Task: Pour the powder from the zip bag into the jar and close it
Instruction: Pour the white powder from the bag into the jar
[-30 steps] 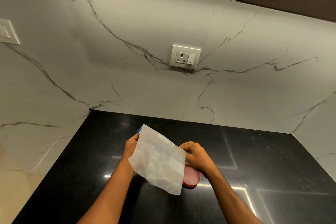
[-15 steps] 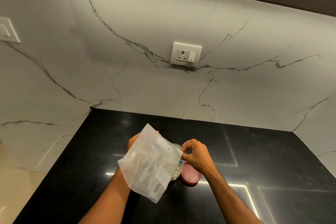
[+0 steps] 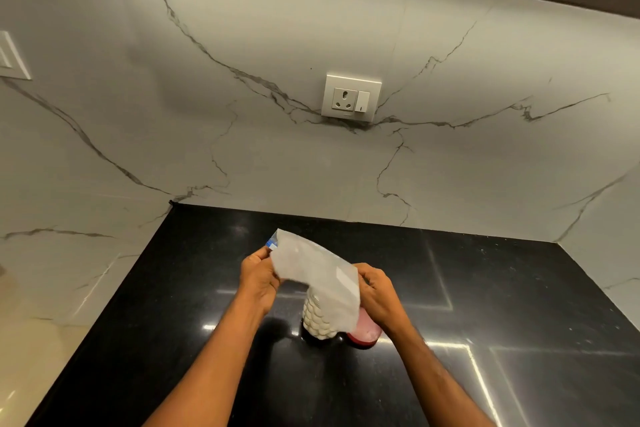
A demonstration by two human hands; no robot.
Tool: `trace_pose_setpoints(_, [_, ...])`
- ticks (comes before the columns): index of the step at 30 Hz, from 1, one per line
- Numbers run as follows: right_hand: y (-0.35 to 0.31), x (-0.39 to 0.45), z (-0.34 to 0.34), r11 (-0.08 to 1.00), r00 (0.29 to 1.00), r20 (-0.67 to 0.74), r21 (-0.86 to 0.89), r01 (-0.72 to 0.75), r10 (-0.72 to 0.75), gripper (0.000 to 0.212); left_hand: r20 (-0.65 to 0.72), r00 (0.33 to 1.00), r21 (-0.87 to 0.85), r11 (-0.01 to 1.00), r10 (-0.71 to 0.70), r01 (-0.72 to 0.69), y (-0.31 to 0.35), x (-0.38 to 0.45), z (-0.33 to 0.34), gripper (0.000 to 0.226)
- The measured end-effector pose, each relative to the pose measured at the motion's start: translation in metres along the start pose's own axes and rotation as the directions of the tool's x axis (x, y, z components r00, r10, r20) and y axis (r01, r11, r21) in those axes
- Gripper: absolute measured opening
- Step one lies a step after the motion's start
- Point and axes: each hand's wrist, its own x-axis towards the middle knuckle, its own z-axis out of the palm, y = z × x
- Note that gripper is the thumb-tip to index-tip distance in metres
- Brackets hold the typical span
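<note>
Zip bag (image 3: 317,276) is held up over the jar (image 3: 317,322), which stands on the black tabletop (image 3: 519,305) roughly in line below the wall socket (image 3: 350,97). Left hand (image 3: 258,279) has its grip pinched on the bag's upper-left edge near the blue zip strip; right hand (image 3: 375,293) has fingers curled onto the bag's lower-right side, fingertips mostly hidden behind the plastic. Bag is blurred and cloudy, so can't tell how much powder is left in it, or which way its opening faces. Jar's mouth and upper part are covered by the bag; only the bumpy lower body shows, white w/ powder inside. Red lid (image 3: 363,334) lies flat on the tabletop just right of the jar, partly hidden by the bag and right wrist. Another wall plate (image 3: 12,57) is cut off at the frame's left edge, well left of the socket.
</note>
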Motion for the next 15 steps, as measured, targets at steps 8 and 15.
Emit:
trace_pose_setpoints(8, [0.002,0.001,0.005,0.948,0.964,0.025,-0.177,0.265,-0.265,0.068,-0.030,0.999,0.006,1.000,0.013,-0.013,0.002,0.005,0.000,0.018])
trace_pose_setpoints(15, [-0.016,0.001,0.000,0.959,0.960,-0.264,0.236,0.155,-0.090,0.036,0.100,0.993,0.000,0.998,0.063,-0.064,-0.001,0.011,-0.001,0.021])
